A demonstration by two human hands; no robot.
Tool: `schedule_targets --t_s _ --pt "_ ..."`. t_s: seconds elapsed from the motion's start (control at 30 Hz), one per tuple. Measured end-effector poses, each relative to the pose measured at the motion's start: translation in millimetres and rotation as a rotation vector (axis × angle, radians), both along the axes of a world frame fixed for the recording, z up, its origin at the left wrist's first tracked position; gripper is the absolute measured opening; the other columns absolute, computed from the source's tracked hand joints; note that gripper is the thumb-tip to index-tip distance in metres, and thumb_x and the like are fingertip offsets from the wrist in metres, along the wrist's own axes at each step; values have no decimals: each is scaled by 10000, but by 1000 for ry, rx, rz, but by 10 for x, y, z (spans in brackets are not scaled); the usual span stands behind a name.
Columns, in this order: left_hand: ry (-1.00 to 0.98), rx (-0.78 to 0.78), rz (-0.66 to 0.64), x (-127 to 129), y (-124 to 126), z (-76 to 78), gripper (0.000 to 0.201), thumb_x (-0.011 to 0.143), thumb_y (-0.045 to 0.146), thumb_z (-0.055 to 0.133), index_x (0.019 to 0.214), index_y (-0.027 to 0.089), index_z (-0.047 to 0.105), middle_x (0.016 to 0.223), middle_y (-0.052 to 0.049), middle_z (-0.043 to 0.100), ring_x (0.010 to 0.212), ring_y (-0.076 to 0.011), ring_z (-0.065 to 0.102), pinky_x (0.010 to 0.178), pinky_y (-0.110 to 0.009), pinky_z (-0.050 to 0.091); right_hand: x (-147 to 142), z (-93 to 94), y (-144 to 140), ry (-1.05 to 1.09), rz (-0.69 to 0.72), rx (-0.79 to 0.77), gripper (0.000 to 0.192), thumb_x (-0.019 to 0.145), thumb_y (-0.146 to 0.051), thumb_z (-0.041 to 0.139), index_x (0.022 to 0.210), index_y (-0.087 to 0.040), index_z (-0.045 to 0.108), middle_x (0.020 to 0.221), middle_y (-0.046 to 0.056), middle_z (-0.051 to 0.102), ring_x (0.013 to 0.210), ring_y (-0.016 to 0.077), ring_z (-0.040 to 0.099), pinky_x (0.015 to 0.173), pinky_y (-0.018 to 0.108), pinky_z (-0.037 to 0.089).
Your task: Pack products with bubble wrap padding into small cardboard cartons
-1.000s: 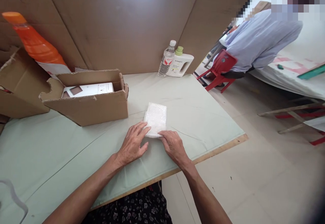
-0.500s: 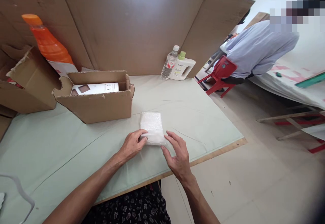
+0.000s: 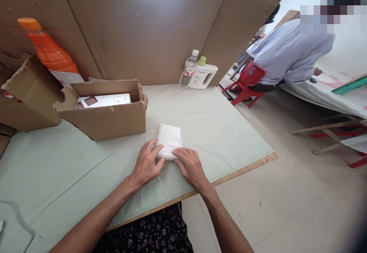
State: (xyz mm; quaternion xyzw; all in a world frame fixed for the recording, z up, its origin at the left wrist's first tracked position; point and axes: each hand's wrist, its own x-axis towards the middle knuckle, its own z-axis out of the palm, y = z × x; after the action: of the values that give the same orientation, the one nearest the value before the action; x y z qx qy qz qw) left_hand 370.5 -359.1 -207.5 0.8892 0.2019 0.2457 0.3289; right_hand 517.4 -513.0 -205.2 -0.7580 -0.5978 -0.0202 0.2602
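Note:
A small white bubble-wrap packet [image 3: 170, 136] lies flat on the pale green table cover, its near end folded over. My left hand [image 3: 146, 162] grips its left side and near corner, fingers bent over the edge and thumb at the front. From the right, my right hand [image 3: 190, 165] has its fingers curled over the near right corner, with the thumb below the front edge. What is inside the wrap cannot be made out.
Left of the packet stands an open cardboard box [image 3: 120, 124] holding a white printed box [image 3: 107, 100]. A water bottle [image 3: 188, 73], a white jug [image 3: 203, 77] and an orange bottle [image 3: 54, 56] stand by the cardboard partition [image 3: 143, 27]. At right, a person [image 3: 289, 54] sits on a red chair [image 3: 250, 79].
My right hand has moved left and closed onto the packet's near right corner. My left hand has shifted along the left side. The view has turned slightly.

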Motion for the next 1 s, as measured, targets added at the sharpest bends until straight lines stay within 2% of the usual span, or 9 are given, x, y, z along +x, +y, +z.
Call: schedule_targets --t_s 0.1,0.23,0.37,0.43,0.53,0.7,0.87,1.0 --pt "-58 107 -67 -97 7 11 276 872 181 578 1134 193 660 1366 -144 597 1214 -310 558 1003 -500 473 20 96 -33 127 44 -27 307 958 -150 520 1219 -237 656 1143 78 742 1053 246 662 899 418 491" --pt "-92 76 -147 -175 16 58 236 884 187 582 1105 187 665 1266 -127 666 1185 -292 577 992 -486 474 25 181 -79 351 82 -79 300 985 -232 509 1243 -263 660 1155 56 748 1021 222 681 903 396 521" --pt "-93 29 -183 -189 23 79 244 893 214 583 1116 165 670 1192 -126 698 1187 -296 574 995 -483 460 33 174 -68 514 68 -115 287 991 -325 523 1229 -277 676 1158 45 747 1039 220 689 893 369 545" --pt "-53 -44 -174 -170 47 62 243 917 233 553 1113 159 675 1103 -113 722 1118 -282 601 952 -463 475 29 151 -35 482 35 -83 280 989 -343 531 1211 -262 680 1141 56 746 1044 230 687 893 377 546" --pt "9 -126 -152 -127 105 20 252 937 258 523 1099 160 689 1019 -99 730 999 -258 621 876 -426 494 -9 116 23 304 -37 5 265 989 -332 539 1189 -228 679 1143 84 737 1062 252 671 918 417 528" --pt "35 -146 -150 -76 178 -34 207 931 270 531 982 192 716 926 -61 733 922 -233 621 845 -393 490 -140 82 55 65 -71 69 272 1004 -315 528 1223 -210 653 1154 109 728 1014 259 670 845 415 513" --pt "45 -140 -111 -52 164 -48 183 916 271 549 975 201 707 898 -51 715 887 -228 617 830 -391 490 -153 22 61 89 -30 45 257 1018 -301 517 1214 -215 659 1098 83 752 991 234 683 845 388 503" --pt "1 -119 -35 -42 107 -48 273 932 249 519 1160 183 654 1100 -97 689 1041 -246 604 933 -420 482 -66 -37 151 147 -66 12 242 1024 -282 492 1130 -230 704 1068 63 756 977 225 677 844 381 492"
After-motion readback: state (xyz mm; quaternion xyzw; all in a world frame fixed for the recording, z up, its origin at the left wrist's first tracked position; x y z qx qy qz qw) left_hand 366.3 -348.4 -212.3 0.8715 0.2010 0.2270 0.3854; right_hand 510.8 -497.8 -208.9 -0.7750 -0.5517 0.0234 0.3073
